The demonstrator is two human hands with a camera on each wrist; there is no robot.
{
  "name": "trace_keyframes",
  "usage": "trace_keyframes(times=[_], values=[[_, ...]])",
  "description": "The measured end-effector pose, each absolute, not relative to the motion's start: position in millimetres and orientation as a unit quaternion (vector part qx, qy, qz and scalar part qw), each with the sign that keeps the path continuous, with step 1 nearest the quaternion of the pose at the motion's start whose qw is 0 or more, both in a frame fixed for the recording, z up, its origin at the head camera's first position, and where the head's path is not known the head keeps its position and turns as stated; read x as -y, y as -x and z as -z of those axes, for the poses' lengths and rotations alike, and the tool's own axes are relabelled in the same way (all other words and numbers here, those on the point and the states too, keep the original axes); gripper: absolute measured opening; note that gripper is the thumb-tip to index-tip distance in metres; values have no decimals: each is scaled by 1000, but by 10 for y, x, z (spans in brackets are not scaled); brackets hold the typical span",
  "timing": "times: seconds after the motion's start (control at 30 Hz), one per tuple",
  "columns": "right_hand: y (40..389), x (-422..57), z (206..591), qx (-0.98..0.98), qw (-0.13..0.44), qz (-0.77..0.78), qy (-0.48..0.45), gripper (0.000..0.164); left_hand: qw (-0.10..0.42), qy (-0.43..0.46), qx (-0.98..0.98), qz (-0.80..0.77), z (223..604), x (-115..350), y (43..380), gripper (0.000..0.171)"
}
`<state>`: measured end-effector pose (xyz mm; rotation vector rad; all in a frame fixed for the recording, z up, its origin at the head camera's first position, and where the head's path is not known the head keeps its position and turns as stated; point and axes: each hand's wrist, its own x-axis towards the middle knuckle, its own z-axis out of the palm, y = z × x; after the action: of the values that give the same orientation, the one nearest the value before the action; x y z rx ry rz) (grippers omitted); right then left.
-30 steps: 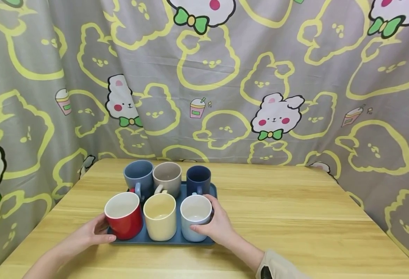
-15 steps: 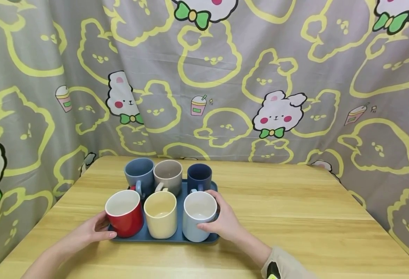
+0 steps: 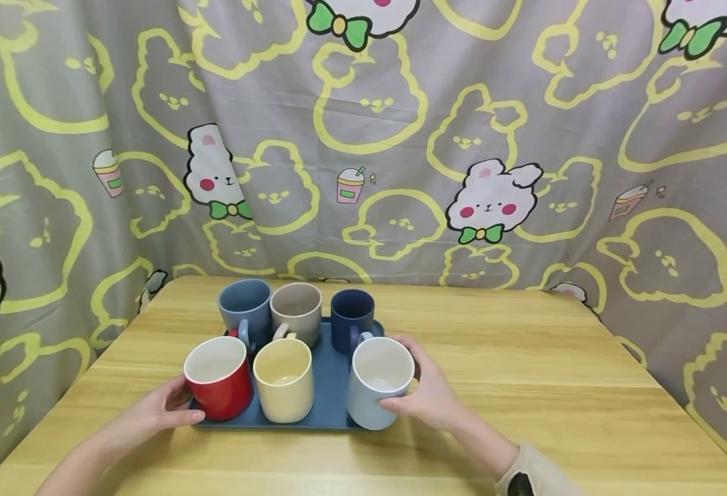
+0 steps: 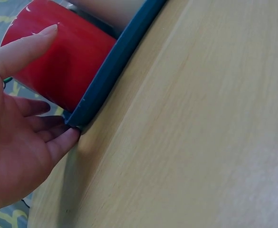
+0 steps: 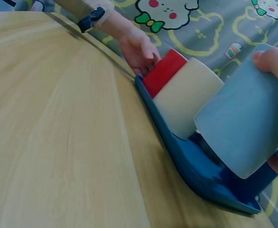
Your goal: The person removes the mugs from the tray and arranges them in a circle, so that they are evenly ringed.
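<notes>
My right hand [image 3: 428, 389] grips a light blue mug [image 3: 372, 399] with a white inside, thumb on the near side and fingers on the far right. In the right wrist view the mug [image 5: 245, 114] hangs just above the right end of the blue tray [image 3: 332, 393]. At the tray's left end, my left hand [image 3: 158, 413] touches the tray's edge beside a red mug [image 3: 223, 393]. Its thumb is stretched out and its fingertips meet the tray corner in the left wrist view. A pale yellow mug [image 3: 285, 396] stands between the red and light blue mugs.
Along the tray's back stand a greyish-blue mug [image 3: 242, 303], a grey-beige mug [image 3: 298, 313] and a navy mug [image 3: 351, 320]. Part of a red thing shows between the left mugs. The wooden table [image 3: 512, 372] extends right; a patterned curtain [image 3: 394, 165] hangs behind.
My right hand has lifted the light blue mug and carried it rightward from its place beside the yellow mug. The left hand has stayed at the tray's left end.
</notes>
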<state>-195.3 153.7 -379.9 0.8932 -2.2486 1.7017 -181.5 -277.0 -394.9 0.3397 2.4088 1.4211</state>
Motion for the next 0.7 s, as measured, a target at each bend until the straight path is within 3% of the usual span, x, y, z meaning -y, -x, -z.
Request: trace_keyframes(times=[0.43, 0.7], values=[[2033, -2326, 3776, 812, 177, -520, -196, 82, 167, -106, -840, -505, 3926, 2733, 1829, 81], [2175, -2802, 3783, 843, 184, -489, -130, 78, 172, -92, -844, -500, 3935, 2751, 1828, 82]])
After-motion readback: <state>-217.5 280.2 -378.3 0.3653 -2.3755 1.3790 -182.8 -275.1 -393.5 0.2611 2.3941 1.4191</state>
